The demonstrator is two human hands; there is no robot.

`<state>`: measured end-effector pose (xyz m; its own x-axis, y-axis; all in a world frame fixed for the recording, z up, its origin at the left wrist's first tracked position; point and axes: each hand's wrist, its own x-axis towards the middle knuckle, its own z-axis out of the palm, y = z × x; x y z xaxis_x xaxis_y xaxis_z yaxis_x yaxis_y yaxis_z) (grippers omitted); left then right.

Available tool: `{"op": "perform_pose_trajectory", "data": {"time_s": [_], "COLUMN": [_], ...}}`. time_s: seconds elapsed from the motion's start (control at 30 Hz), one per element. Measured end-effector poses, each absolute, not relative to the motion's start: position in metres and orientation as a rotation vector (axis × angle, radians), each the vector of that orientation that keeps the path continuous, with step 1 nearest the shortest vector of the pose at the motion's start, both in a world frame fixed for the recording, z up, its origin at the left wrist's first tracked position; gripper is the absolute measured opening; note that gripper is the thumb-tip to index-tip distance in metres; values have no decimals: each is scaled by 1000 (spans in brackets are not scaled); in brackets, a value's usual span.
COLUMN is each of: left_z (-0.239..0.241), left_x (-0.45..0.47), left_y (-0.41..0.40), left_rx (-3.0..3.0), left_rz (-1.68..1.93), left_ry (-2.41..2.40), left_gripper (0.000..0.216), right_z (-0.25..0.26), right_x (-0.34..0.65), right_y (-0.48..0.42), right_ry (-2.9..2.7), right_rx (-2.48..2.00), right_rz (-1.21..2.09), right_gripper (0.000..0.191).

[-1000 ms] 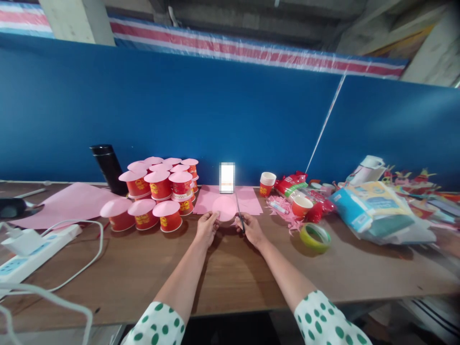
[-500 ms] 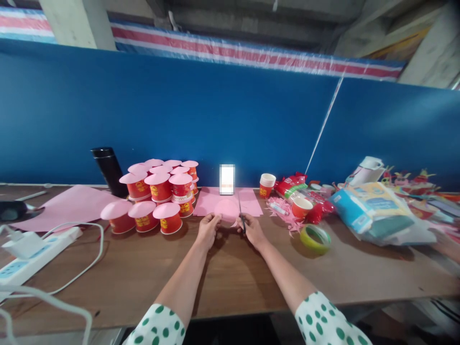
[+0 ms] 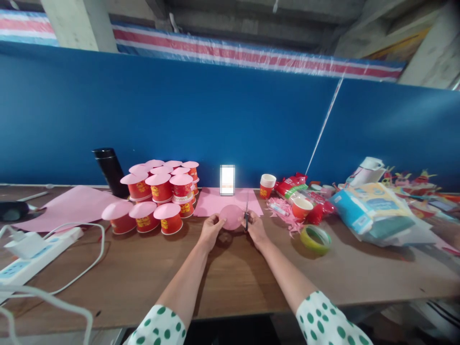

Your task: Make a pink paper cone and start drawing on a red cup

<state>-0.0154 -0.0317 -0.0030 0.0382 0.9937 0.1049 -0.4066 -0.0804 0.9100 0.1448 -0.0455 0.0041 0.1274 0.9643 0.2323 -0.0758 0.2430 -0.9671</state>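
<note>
A round pink paper disc (image 3: pixel 232 217) is pinched at its left edge by my left hand (image 3: pixel 212 231). My right hand (image 3: pixel 256 230) is closed on dark-handled scissors (image 3: pixel 246 218), whose blades point up and away from me. The fingertips of that hand also reach the disc's right edge. Behind the disc lie pink paper sheets (image 3: pixel 208 202) on the brown table (image 3: pixel 230 278). A phone with a bright, blurred screen (image 3: pixel 227 179) stands upright at the back of these sheets.
Red paper cups topped with pink discs (image 3: pixel 167 211) are grouped on the left, before a black flask (image 3: pixel 109 170). A power strip (image 3: pixel 39 254) lies nearer. On the right are stacked cups (image 3: pixel 267 186), pink scraps (image 3: pixel 287 215), a tape roll (image 3: pixel 315 240) and a plastic package (image 3: pixel 377 213).
The pink disc has come up off the sheets toward me and slightly right, and shows as a fuller circle. My right hand and the scissors have shifted slightly right.
</note>
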Motion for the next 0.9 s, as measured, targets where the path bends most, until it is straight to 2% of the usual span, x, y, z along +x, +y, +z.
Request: {"op": "perform_pose_trajectory", "data": {"time_s": [0.23, 0.9], "left_z": [-3, -2], "left_x": [-16, -17], "left_y": [-32, -33], "left_rx": [1000, 1010], "left_rz": [1377, 1385], "left_ry": [834, 877], "left_gripper": [43, 42], "right_z": [-1, 6], "right_x": [145, 143], "right_y": [-44, -52], "right_ry": [-1125, -1228], "right_rx": [-1014, -981], "right_rz": [1039, 1132], "right_gripper": [52, 48]}}
